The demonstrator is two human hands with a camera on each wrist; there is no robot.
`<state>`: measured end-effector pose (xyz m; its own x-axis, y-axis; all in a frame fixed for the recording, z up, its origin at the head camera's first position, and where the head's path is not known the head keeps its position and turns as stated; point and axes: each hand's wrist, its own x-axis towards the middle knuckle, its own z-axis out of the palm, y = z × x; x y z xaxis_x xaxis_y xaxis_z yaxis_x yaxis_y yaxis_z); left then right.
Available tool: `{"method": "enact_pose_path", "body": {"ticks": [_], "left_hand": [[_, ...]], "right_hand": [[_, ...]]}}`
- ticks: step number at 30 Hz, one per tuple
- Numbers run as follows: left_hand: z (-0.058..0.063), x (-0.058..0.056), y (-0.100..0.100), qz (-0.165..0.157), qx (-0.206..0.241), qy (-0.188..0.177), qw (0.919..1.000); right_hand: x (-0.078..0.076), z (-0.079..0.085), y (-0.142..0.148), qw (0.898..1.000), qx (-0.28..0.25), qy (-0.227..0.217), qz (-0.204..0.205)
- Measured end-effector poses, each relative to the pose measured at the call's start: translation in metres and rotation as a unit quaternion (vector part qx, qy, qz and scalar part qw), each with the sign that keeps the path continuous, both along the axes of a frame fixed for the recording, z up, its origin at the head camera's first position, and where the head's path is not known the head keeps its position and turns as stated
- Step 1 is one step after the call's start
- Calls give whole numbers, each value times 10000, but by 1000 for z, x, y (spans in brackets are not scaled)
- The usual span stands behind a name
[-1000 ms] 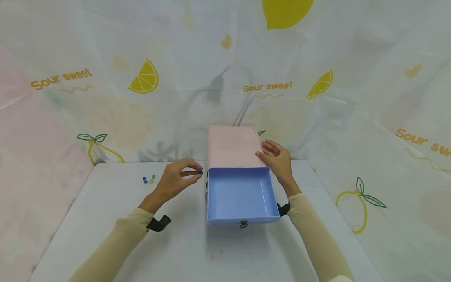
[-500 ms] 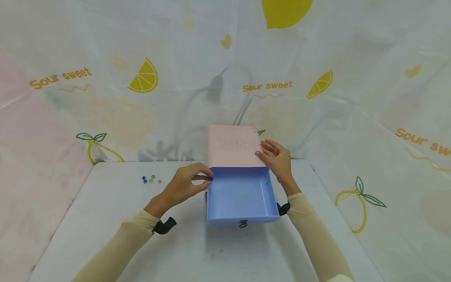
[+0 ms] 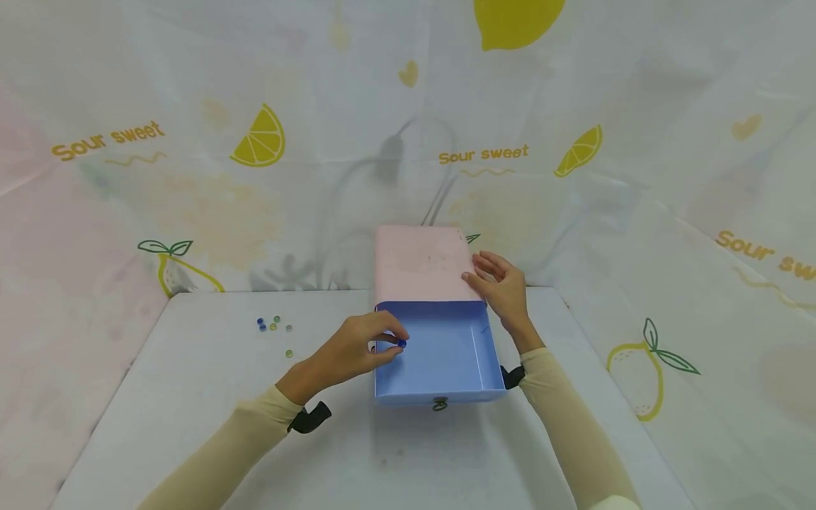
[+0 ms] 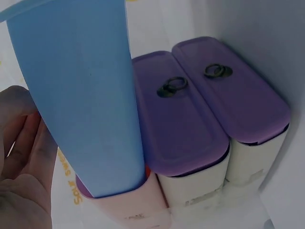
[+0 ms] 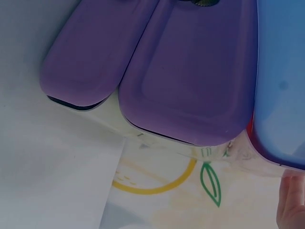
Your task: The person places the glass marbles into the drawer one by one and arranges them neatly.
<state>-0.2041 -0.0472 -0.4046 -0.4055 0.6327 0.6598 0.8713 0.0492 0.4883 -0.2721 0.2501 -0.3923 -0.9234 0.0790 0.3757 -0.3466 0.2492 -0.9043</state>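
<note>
A small chest of drawers (image 3: 421, 263) with a pink top stands on the table, its light blue top drawer (image 3: 440, 354) pulled out. My left hand (image 3: 350, 347) pinches a dark blue marble (image 3: 402, 343) between thumb and fingertips, over the left part of that drawer. In the left wrist view the hand shows beside the drawer's outer wall; the marble is hidden there. At the chest's right side, my right hand (image 3: 503, 287) touches the pink body, thumb on the top edge and fingers relaxed along the side. Only its fingers (image 5: 291, 195) show in the right wrist view.
Several loose marbles (image 3: 262, 324), blue, green, yellowish and clear, lie on the white table (image 3: 210, 397) at left. Two purple lower drawers (image 4: 186, 114) with ring pulls are closed beneath the blue one. A printed cloth (image 3: 357, 177) hangs behind the table.
My left hand has moved right and toward me with the blue marble, from beside the chest to over the drawer, uncovering more marbles on the table. My right hand stays put.
</note>
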Motion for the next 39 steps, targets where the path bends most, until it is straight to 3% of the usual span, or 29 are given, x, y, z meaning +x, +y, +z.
{"method": "enact_pose_path", "body": {"ticks": [10,19,29,34,39], "left_hand": [[0,5,14,-468,-547,-309,9969],[4,9,21,-689,-1453,-834,9835],[3,9,27,-777,-1785,-515,9795],[5,7,30,-645,-2080,-236,9757],[9,7,32,-412,-2735,-202,9608]], "right_hand": [[1,0,0,9999,94,27,36],[3,4,-1,9998,-81,47,149],[18,25,-9,9997,-40,-113,195],[10,16,-5,9998,-125,-53,150],[2,3,-2,9999,-124,22,88]]}}
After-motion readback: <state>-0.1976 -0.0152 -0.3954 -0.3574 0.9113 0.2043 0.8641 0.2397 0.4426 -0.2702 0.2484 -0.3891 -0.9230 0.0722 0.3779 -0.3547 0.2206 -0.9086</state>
